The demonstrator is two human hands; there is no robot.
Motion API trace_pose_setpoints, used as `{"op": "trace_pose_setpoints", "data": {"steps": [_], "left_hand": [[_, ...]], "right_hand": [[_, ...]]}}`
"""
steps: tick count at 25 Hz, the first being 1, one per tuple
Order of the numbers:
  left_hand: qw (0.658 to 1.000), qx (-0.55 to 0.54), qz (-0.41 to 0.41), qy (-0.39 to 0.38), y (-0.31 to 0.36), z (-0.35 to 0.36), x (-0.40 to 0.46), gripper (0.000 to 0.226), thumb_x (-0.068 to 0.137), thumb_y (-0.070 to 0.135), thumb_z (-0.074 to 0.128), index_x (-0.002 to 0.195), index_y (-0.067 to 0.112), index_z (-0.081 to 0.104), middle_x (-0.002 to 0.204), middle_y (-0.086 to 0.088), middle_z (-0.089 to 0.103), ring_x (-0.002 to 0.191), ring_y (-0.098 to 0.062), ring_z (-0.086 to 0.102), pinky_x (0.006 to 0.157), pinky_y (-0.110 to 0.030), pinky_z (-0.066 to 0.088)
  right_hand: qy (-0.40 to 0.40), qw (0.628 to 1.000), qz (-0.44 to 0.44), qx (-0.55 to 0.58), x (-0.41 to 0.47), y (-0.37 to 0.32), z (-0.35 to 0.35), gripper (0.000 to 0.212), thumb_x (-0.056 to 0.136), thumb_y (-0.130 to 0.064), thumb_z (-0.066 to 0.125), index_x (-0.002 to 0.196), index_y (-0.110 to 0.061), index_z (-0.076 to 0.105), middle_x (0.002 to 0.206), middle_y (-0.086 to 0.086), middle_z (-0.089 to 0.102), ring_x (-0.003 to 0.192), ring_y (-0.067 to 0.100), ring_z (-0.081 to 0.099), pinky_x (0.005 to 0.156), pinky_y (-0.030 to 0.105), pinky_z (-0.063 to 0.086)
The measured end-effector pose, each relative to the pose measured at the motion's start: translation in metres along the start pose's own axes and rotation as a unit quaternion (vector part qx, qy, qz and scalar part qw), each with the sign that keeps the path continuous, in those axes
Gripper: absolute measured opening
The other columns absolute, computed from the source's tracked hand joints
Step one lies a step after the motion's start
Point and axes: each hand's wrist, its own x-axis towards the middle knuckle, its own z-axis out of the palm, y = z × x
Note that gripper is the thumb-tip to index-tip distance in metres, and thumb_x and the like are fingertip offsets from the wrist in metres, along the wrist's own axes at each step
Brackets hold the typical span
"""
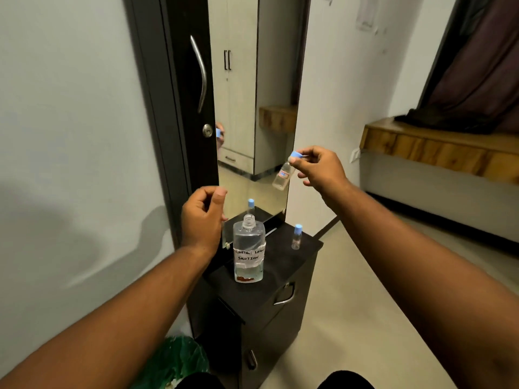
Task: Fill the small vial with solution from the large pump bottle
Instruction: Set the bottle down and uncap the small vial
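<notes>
The small vial point(283, 176) was in the air, to the right of the mirror point(252, 108) and above the far part of the black cabinet point(269, 276). It hung tilted, its bottom pointing down and to the left. The right hand point(317, 167) pinched it only at the blue cap point(295, 154), between the thumb and the first fingers; the other fingers were curled loosely under the palm.

The vial looked like thin clear plastic, very light and rigid, so it should need almost no force. A hold on the cap alone seemed weak to me: if the cap turns loose, the body can drop. For filling, I would take the body between the fingers and leave the cap free to unscrew.

The large bottle point(248, 249) stood upright on the cabinet top, nearer than the mirror, with a handwritten label and an open neck; no pump was on it. It was more than half full, so it was probably the heavier thing, and its smooth flat sides could be slippery.

The left hand point(200, 217) hovered just left of the bottle neck, fingers half curled, holding nothing. A second vial point(296, 237) with a blue cap stood to the right of the bottle.
</notes>
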Motion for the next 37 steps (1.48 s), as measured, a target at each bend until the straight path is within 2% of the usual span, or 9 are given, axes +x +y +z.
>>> {"op": "trace_pose_setpoints", "data": {"steps": [3,7,11,16,19,25,29,33,37], "left_hand": [[0.996,-0.021,0.04,-0.08,0.063,0.017,0.002,0.045,0.092,0.044,0.062,0.128,0.017,0.064,0.11,0.003,0.068,0.099,-0.011,0.068,0.07,-0.022,0.06],[0.989,-0.026,0.037,-0.142,0.122,0.031,-0.014,0.076,0.082,0.056,0.058,0.146,0.016,0.049,0.125,-0.005,0.067,0.109,-0.015,0.068,0.078,-0.024,0.062],[0.989,-0.034,0.03,-0.142,0.15,0.028,-0.028,0.058,0.09,0.043,0.063,0.142,0.018,0.055,0.127,-0.003,0.068,0.111,-0.018,0.068,0.079,-0.026,0.062],[0.985,-0.067,0.048,-0.15,0.18,0.016,-0.042,0.01,0.095,0.028,0.066,0.103,0.029,0.072,0.091,0.001,0.078,0.086,-0.017,0.076,0.07,-0.024,0.061],[0.984,-0.077,0.047,-0.156,0.189,0.012,-0.049,0.012,0.094,0.029,0.067,0.103,0.026,0.073,0.09,0.001,0.078,0.085,-0.017,0.076,0.072,-0.026,0.062],[0.986,-0.012,0.077,-0.149,0.193,0.011,-0.053,0.022,0.098,0.023,0.062,0.117,0.016,0.072,0.093,0.003,0.076,0.088,-0.014,0.075,0.075,-0.021,0.061],[0.985,-0.009,0.069,-0.157,0.194,0.012,-0.052,0.024,0.1,0.024,0.058,0.117,0.013,0.072,0.094,0.0,0.076,0.088,-0.016,0.075,0.079,-0.028,0.062],[0.985,-0.023,0.068,-0.157,0.194,0.011,-0.052,0.025,0.1,0.022,0.058,0.118,0.011,0.072,0.092,-0.003,0.076,0.085,-0.016,0.076,0.075,-0.023,0.061],[0.985,-0.035,0.066,-0.158,0.196,0.011,-0.052,0.022,0.099,0.022,0.059,0.114,0.013,0.073,0.093,-0.005,0.076,0.087,-0.019,0.076,0.075,-0.025,0.062]], "right_hand": [[-0.045,0.997,-0.043,0.038,-0.02,-0.07,-0.014,0.025,0.089,-0.027,0.075,0.113,-0.025,0.068,0.102,0.003,0.073,0.08,0.017,0.068,0.062,0.026,0.055],[-0.106,0.987,-0.116,0.011,-0.055,-0.133,-0.03,0.025,0.089,-0.024,0.074,0.115,-0.025,0.071,0.101,0.002,0.075,0.079,0.017,0.07,0.064,0.023,0.055],[-0.122,0.984,-0.131,0.0,-0.082,-0.167,-0.044,0.025,0.089,-0.025,0.073,0.114,-0.021,0.072,0.092,0.001,0.075,0.074,0.014,0.069,0.064,0.023,0.057],[-0.132,0.983,-0.122,0.035,-0.105,-0.194,-0.049,0.023,0.088,-0.027,0.074,0.11,-0.019,0.073,0.093,0.003,0.077,0.087,0.025,0.072,0.075,0.036,0.057],[-0.112,0.984,-0.115,0.08,-0.11,-0.199,-0.047,0.016,0.086,-0.023,0.076,0.1,-0.015,0.074,0.093,0.008,0.077,0.095,0.031,0.073,0.082,0.043,0.06],[-0.128,0.978,-0.126,0.108,-0.114,-0.2,-0.047,0.006,0.09,-0.01,0.069,0.094,-0.013,0.073,0.092,0.009,0.073,0.096,0.03,0.072,0.082,0.036,0.061],[-0.148,0.975,-0.129,0.1,-0.113,-0.2,-0.049,0.014,0.095,-0.008,0.062,0.103,-0.011,0.072,0.101,0.008,0.073,0.1,0.029,0.071,0.086,0.036,0.06],[-0.216,0.96,-0.093,0.153,-0.111,-0.199,-0.058,0.026,0.1,-0.004,0.051,0.119,-0.013,0.067,0.118,0.014,0.07,0.105,0.029,0.071,0.088,0.035,0.06],[-0.191,0.961,-0.078,0.184,-0.112,-0.199,-0.054,0.027,0.099,-0.014,0.059,0.126,-0.015,0.06,0.112,0.016,0.062,0.089,0.027,0.066,0.078,0.033,0.06]]}}
